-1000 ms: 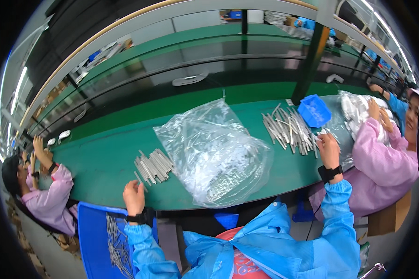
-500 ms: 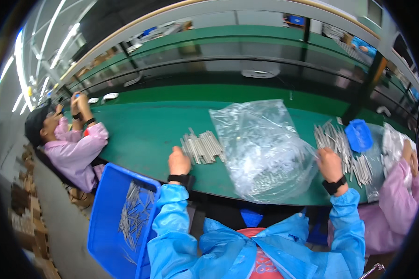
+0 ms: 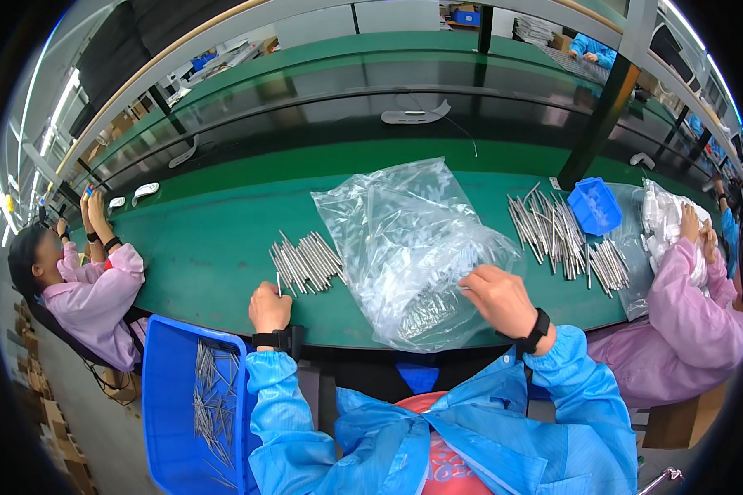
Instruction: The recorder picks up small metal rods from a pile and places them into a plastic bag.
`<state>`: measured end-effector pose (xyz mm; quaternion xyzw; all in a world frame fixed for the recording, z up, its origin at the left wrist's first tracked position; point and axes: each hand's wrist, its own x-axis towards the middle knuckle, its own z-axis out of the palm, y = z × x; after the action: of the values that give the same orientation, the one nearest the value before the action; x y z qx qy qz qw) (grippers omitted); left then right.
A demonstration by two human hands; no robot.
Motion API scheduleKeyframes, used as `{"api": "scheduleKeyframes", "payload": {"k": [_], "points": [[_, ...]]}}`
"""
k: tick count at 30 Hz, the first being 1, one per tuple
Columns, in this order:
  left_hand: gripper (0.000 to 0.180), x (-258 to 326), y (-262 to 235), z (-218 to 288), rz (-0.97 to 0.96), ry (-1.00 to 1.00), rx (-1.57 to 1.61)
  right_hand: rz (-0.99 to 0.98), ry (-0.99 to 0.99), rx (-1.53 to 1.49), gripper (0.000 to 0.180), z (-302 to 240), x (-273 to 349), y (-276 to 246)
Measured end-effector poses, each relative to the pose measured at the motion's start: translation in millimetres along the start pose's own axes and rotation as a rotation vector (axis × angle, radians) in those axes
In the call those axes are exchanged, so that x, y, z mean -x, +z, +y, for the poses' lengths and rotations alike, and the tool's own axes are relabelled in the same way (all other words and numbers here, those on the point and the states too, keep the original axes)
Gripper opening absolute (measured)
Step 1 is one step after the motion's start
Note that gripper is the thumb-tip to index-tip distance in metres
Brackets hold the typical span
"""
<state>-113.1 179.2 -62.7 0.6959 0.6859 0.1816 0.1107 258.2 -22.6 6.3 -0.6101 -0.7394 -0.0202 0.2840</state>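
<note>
My left hand [image 3: 270,308] is closed near the table's front edge, with the end of a thin metal rod poking up from its fingers. Just beyond it lies a row of grey metal rods [image 3: 307,262]. A clear plastic bag [image 3: 388,202] rests in front of me, its mouth loose and many small whitish pieces [image 3: 425,285] inside. Over the bag's right side, my right hand [image 3: 499,301] has thumb and fingertips pinched together. Whether they grip a small piece or the film, I cannot make out.
More metal rods [image 3: 549,227] lie at the right beside a small blue tray [image 3: 594,206]. A large blue bin [image 3: 169,404] holding loose rods stands at my left. Pink-sleeved co-workers sit on both sides. White bagged goods [image 3: 669,223] lie far right.
My right hand has moved left from the bag's right edge to above its contents, fingers pinched. A rod end now shows in my left hand. The whole view has shifted.
</note>
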Motion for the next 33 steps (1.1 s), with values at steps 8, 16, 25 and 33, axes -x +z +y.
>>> {"api": "scheduleKeyframes", "payload": {"k": [8,16,25,33], "points": [[0.01,57.1,-31.8,17.4,-0.07,0.119,0.714,-0.105,0.077,0.142,0.006,33.1,5.9,36.4],[0.014,137.0,-40.6,92.8,-0.532,0.107,1.271,-0.104,0.111,0.099,0.014,32.8,5.5,29.2],[0.014,154.7,-13.1,132.1,-0.683,0.038,1.689,0.026,0.238,-0.336,0.014,7.0,13.9,15.3],[0.015,156.9,-4.5,148.5,-0.579,0.005,1.719,0.024,0.3,-0.669,0.016,-23.8,32.3,12.4]]}}
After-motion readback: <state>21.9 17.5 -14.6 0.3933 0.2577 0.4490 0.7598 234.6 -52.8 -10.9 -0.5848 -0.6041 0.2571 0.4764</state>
